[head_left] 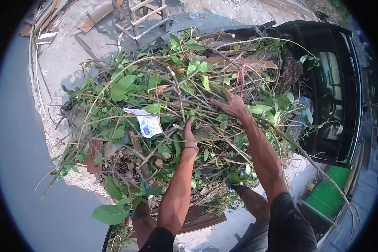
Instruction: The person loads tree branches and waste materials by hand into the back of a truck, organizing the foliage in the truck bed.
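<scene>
A large heap of cut branches (180, 90) with green leaves lies in front of me on a vehicle's load bed. My left hand (189, 132) reaches into the middle of it, seen edge-on; one digit is stretched out and the others are mostly hidden. Close by rises a thick bare stick (176, 86). My right hand (232, 105) rests on the twigs further right, fingers apart, pressing on them. Left of my left hand, a white printed sheet or bag (149, 125) lies on the leaves.
A black vehicle cab (332, 92) stands at the right. Brown boards (248, 63) lie among the branches. A long branch (311, 161) sticks out at lower right, over a green panel (329, 189). Behind are a wooden frame (140, 19) and scrap wood. My feet are amid debris below.
</scene>
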Motion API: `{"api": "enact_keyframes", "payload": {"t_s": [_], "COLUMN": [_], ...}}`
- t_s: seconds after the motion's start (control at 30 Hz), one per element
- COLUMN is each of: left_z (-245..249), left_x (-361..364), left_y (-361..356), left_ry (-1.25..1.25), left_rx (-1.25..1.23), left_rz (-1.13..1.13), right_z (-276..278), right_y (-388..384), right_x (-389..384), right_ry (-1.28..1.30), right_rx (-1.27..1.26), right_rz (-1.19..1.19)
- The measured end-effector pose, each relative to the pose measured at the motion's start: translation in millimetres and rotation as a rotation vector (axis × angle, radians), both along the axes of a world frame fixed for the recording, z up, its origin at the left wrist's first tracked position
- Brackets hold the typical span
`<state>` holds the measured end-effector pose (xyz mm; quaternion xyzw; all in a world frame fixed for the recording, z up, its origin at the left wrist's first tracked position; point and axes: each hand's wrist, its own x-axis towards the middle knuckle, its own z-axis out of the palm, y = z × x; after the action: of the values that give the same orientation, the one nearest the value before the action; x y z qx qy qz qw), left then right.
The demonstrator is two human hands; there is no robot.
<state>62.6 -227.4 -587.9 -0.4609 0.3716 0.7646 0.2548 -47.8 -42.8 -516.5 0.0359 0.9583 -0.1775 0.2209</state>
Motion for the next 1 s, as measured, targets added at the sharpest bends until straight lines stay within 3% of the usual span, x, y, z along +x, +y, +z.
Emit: {"api": "enact_keyframes", "payload": {"t_s": [0.07,0.13,0.17,0.27,0.37,0.43,0.57,0.67,0.77,0.8,0.9,0.93,1.0], "left_z": [11,12,19,-3,-40,-1,11,5,36,69,145,140,150], "left_x": [1,9,18,32,24,12,18,41,75,98,139,154,144], "left_y": [-4,0,-3,-7,0,4,13,19,23,24,26,25,28], "left_ry": [-0.026,0.181,0.125,0.175,0.141,0.153,0.066,0.169,0.071,0.244,0.051,-0.001,-0.069], "left_rx": [-0.021,0.35,0.397,0.396,0.226,0.265,0.209,0.23,0.316,0.339,0.336,0.254,0.275], "left_rz": [0.032,0.291,0.355,0.362,0.386,0.434,0.513,0.526,0.513,0.48,0.505,0.432,0.476], "right_z": [32,60,68,62,33,25,61,85,127,140,180,178,182], "right_y": [-13,-25,-29,-27,-20,-15,-19,-13,-7,-5,-5,-2,-4], "right_x": [18,38,49,59,45,42,53,64,89,100,143,159,155], "right_ry": [0.002,-0.019,-0.019,0.05,-0.001,0.021,0.069,0.016,0.053,0.079,-0.036,0.141,0.056], "right_rx": [-0.041,-0.047,-0.036,-0.063,-0.074,-0.09,-0.098,-0.1,-0.124,-0.147,-0.218,-0.201,-0.253], "right_rz": [-0.007,-0.023,-0.031,-0.072,-0.074,-0.042,-0.043,-0.049,-0.044,-0.061,-0.14,-0.074,-0.136]}}
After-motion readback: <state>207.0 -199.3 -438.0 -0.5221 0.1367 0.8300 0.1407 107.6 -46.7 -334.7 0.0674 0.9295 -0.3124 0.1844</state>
